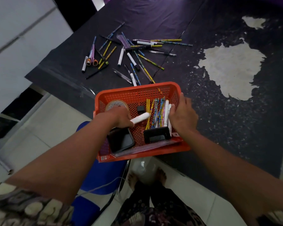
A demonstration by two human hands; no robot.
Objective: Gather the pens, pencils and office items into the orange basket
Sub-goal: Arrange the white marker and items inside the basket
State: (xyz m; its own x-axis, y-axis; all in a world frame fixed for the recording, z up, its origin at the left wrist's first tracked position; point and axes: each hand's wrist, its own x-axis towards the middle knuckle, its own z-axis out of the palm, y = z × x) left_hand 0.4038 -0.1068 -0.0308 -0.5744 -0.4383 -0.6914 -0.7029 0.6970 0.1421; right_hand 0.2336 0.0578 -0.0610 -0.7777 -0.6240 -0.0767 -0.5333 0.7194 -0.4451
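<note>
Left hand [121, 117] fingers pinch white cylindrical marker [141, 117]; right hand [182, 114] fingers relaxed, inside orange mesh basket [137, 93].

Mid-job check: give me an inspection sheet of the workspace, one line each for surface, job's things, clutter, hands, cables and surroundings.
Surface: dark table, its coating worn off in pale patches on the right.
Job's things: orange basket at the near edge holds pencils, tape roll and two dark phone-like items; loose pens and pencils and scissors lie beyond it.
Clutter: nothing seen apart from the job's things.
Hands: left hand grips a white marker over the basket; right hand is at the basket's right side on white markers, grip unclear.
Cables: pale cord below the table edge.
Surroundings: blue chair, tiled floor, white cabinet on the left.
</note>
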